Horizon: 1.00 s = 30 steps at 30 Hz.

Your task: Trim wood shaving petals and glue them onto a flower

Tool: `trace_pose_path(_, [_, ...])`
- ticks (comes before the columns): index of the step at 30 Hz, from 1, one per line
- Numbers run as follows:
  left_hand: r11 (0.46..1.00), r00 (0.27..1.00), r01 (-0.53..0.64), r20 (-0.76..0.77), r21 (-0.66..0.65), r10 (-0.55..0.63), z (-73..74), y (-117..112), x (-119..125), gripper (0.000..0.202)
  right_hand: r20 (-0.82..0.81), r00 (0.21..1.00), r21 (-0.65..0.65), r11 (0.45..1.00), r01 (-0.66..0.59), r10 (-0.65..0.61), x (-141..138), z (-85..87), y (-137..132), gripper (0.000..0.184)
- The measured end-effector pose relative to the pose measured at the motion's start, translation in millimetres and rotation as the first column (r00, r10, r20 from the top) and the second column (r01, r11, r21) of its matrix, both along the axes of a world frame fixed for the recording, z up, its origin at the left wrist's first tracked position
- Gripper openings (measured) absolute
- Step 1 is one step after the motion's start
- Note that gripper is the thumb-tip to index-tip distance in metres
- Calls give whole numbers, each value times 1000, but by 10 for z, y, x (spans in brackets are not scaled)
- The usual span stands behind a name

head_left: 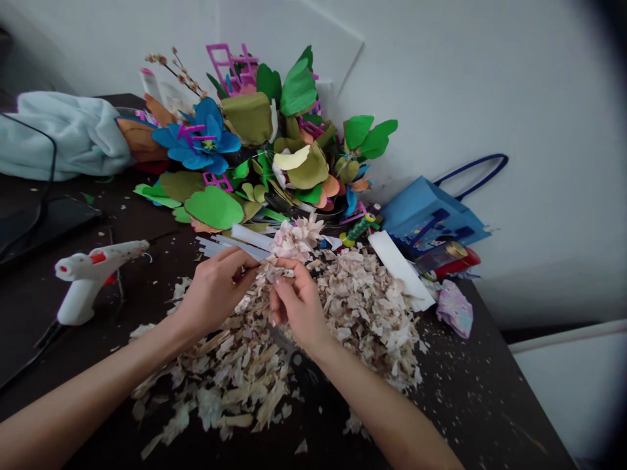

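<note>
A small pale flower built from wood shavings is held up over a heap of wood shavings on the dark table. My left hand pinches its underside from the left, fingers closed. My right hand pinches it from below on the right, fingers closed too. Both hands meet just under the flower.
A white glue gun lies at the left. A pile of coloured paper flowers and leaves fills the back. A blue bag, a white strip, a red tube and a light blue cloth lie around.
</note>
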<state>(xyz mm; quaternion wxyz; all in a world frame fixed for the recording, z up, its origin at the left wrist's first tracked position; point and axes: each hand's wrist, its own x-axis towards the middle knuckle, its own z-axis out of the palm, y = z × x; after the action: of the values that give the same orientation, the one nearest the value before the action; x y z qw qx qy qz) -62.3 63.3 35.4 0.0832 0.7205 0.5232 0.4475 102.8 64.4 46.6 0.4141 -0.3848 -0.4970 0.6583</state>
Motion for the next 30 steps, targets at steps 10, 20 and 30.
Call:
trace_pose_path(10, [999, 1000, -8, 5, -43, 8, 19, -4, -17, 13, -23, 999, 1, 999, 33, -33, -12, -36, -29, 22])
trace_pose_path(20, [998, 1000, -8, -4, -64, 8, 17, -10, -12, 13, -20, 1000, -7, 1000, 10, -10, -24, -90, -29, 22])
trace_pose_path(30, [1000, 1000, -2, -10, -15, 2, -8, -4, -10, 13, -29, 998, -2, 999, 49, -49, -41, -86, -20, 25])
